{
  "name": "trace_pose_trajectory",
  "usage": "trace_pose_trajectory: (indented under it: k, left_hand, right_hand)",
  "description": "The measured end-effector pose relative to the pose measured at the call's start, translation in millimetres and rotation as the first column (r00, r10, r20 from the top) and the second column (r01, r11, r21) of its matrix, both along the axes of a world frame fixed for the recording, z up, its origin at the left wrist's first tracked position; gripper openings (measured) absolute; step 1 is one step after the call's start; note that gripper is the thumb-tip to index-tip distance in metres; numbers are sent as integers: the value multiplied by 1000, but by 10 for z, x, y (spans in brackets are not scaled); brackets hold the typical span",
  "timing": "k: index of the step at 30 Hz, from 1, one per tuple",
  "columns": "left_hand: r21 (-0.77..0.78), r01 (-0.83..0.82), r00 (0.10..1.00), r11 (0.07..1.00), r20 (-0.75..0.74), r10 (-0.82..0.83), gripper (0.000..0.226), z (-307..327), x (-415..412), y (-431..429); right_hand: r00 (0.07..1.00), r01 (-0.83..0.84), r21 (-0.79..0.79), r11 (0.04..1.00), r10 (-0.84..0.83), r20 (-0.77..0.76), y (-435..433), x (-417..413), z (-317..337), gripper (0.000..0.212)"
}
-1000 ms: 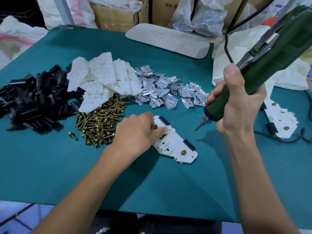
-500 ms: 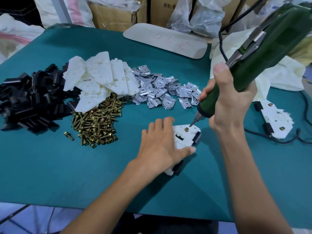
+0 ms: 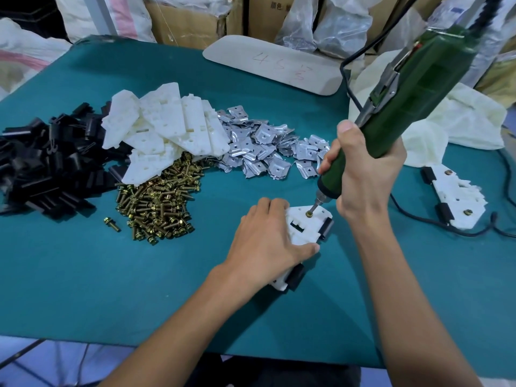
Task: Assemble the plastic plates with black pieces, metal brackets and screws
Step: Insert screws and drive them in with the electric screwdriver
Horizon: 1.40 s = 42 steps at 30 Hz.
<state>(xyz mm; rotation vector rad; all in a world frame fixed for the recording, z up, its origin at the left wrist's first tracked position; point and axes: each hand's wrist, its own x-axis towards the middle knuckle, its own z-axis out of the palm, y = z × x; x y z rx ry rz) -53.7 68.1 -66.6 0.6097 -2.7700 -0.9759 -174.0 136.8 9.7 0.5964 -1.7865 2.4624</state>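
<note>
I have the left hand [image 3: 268, 241] spread over the plate [image 3: 304, 227], fingers nearly straight, pressing it onto the table [image 3: 139, 289], thumb along its near edge. The right hand [image 3: 363, 174] is wrapped tightly round the green driver [image 3: 418, 88], thumb up along its body. The bit sits on a screw [image 3: 309, 214] in the plate, just right of the left fingertips. A black piece [image 3: 326, 229] is clipped on beyond the thumb. The screw pile [image 3: 159, 202], brackets [image 3: 265, 146], spare plates [image 3: 167, 127] and black pile [image 3: 47, 169] lie beyond and left of the fingers.
</note>
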Motion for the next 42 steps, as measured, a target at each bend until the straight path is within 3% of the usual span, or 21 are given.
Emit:
trace_pose_trajectory:
  k: [6,9,12,14,15,17,18,20,22,27,34,42]
  left_hand:
    - [31,-24,999,999,-23,25,79,1,-18,23]
    - [22,-61,996,998,67,59,71,78,-1,6]
    - [-297,-96,948,950,263,178,73,262,67,-128]
    - [-466,-62,943,883,262,205,71,385,136,-255]
    - [-466,-45,964,884,213,161,63,427,174,-310]
    - [-344,108,992,933,95,-80,25,497,239,-401]
    - [-271,259,965,927,113,-237,29,527,258,-431]
    - [-92,528,835,844,235,-497,71,548,264,-436]
    - [-56,607,764,793,317,-563,91,505,242,-436]
    - [-223,497,852,838,309,-423,83,347,232,-629]
    - [-208,277,957,938,150,-249,112,49,285,-527]
    - [-345,149,986,927,-18,-165,88,-121,183,-379]
  right_hand:
    - [1000,-6,49,999,7,-24,11,11,-9,29]
    - [999,-13,39,999,15,-38,37,-1,51,37]
    - [999,7,-5,1000,-8,-51,120,-44,132,43]
    - [998,13,-28,1000,-15,-62,175,-60,159,45]
    - [998,13,-39,999,-16,-62,195,-59,166,45]
    - [998,13,-53,999,-16,-60,220,-49,174,45]
    - [998,13,-54,998,-16,-58,226,-41,174,45]
    - [999,12,-55,998,-15,-50,227,-18,173,44]
    - [999,4,-49,999,-6,-42,227,4,173,45]
    - [999,0,-38,999,-1,-32,262,42,170,39]
    - [998,-8,-38,999,6,-60,268,46,197,41]
    - [1000,4,-67,998,-5,-25,164,61,136,36]
